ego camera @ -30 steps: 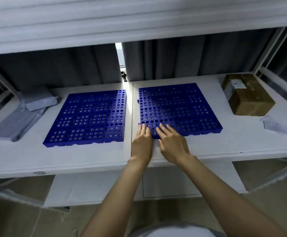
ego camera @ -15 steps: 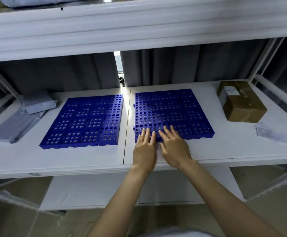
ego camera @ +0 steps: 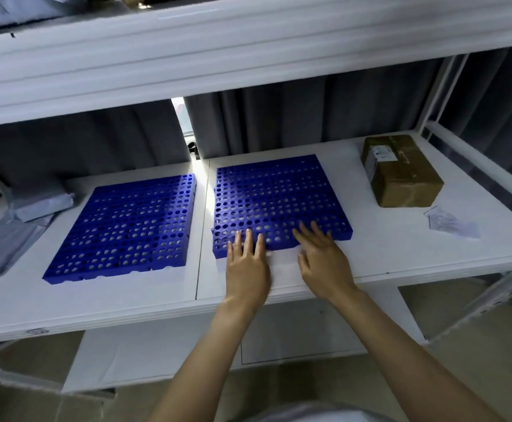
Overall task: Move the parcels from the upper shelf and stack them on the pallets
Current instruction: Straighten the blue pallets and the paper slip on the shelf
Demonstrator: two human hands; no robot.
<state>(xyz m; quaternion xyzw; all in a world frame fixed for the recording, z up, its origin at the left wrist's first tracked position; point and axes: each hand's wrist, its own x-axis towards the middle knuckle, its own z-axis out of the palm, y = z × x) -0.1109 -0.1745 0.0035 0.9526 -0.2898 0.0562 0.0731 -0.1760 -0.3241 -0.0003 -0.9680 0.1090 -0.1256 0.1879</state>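
Lifting since a moment ago, the view now takes in the upper shelf (ego camera: 218, 56) with pale grey parcels (ego camera: 20, 7) lying at its left end, none moved down yet; the reach upward looks like the next step. On the middle shelf (ego camera: 401, 248) the left pallet (ego camera: 123, 226) lies bare and untouched; just beside it, across the shelf's seam, the right pallet (ego camera: 279, 196) is bare too. The two hands, side by side before, have drawn apart along that pallet's front edge, which suggests its positioning is about done. The left hand (ego camera: 247, 269) lies flat, fingers straight and slightly spread, tips on the near-left corner, holding nothing; the right hand (ego camera: 321, 263), equally wide and flat, touches the same edge further right, gripping nothing; a brown box (ego camera: 401, 175) sits well apart at the far right.
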